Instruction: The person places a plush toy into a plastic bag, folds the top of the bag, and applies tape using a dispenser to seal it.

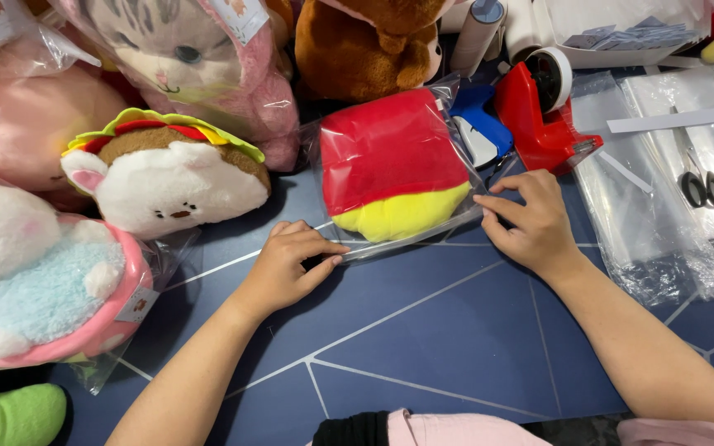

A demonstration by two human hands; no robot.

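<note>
The bag [394,169] edge at six o'clock is pinched by the left hand [291,264] and right hand [530,219]; uneven pressing could wrinkle the seal.

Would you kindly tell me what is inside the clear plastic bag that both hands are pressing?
The clear plastic bag holds a red and yellow plush toy. Its underside is hidden; glare blurs any finer detail.

1. Single view: head-worn, set above and behind the hands.
2. Facing: steeply downward and forward onto the dark blue desk [423,330].
3. Range: close; forearms enter from the lower edge, soft toys fill the upper left.
4. Overlap: none, no second view.
</note>
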